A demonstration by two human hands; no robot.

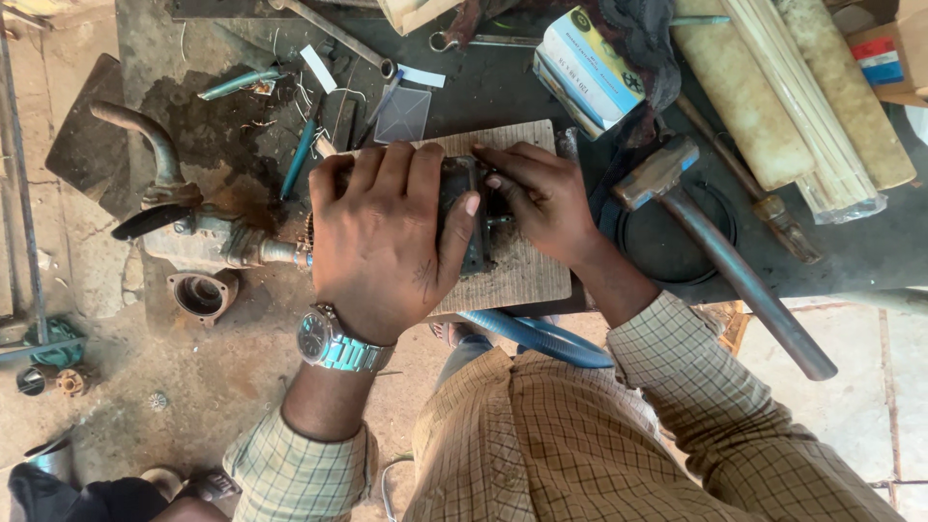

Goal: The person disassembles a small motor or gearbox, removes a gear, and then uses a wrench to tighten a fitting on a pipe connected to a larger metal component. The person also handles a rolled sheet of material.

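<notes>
My left hand (387, 232) lies flat over a dark, greasy metal part (474, 217) that rests on a wooden board (527, 275) on the workbench. It covers most of the part and grips its left side. My right hand (541, 198) reaches in from the right, fingers pinched on the top of the same part. A metal wristwatch (333, 343) is on my left wrist. The part's shape is mostly hidden by both hands.
A hammer (720, 251) with a metal pipe handle lies right of the board. A small printed box (588, 66), pale rolls (793, 92), a wrench (338, 34) and a blue-handled tool (300, 155) lie behind. A bench vise (193, 227) stands at the left; a blue hose (532, 338) runs below.
</notes>
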